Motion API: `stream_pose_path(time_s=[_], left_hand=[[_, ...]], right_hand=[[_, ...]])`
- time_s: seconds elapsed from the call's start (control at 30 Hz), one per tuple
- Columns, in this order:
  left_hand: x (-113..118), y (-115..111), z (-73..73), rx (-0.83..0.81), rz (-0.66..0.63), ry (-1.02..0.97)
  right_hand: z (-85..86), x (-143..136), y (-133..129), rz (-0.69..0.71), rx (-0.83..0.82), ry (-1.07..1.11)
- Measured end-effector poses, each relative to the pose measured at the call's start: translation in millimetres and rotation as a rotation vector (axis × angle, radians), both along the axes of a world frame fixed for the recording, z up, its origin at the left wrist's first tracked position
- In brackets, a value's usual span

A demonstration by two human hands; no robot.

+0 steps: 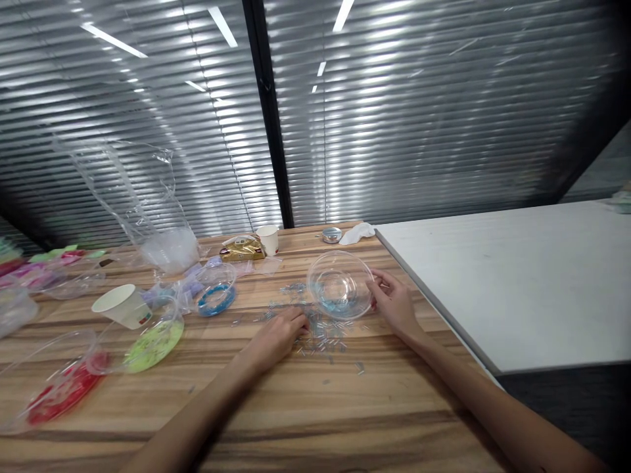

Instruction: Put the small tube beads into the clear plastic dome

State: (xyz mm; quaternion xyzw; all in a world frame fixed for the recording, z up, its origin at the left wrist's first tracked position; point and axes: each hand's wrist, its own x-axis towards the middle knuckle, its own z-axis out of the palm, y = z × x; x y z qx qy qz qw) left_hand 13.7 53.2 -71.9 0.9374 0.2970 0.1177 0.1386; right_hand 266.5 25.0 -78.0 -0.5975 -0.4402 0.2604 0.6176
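My right hand grips the right rim of a clear plastic bowl, thumb and fingers closed on its edge. The bowl is tilted with its opening toward me, and some pale blue bits lie inside. Just below and left of it, small clear and bluish tube-like pieces are scattered on the wooden table. My left hand rests at the left side of this scatter, its fingers curled down and pressed together. Whatever its fingertips may hold is hidden.
On the left stand clear bowls with blue pieces, yellow-green pieces and red pieces. Paper cups, a clear plastic bag, a gold packet, a round tin and white tissue sit farther back. A white table adjoins at right.
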Motion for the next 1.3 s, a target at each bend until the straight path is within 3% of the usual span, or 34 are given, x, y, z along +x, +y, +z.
stream_pose_path(time_s=[1.3], left_hand=[[3, -3, 2.5, 0.005, -0.019, 0.020]], right_hand=[[-11.2, 3, 2, 0.137, 0.034, -0.189]])
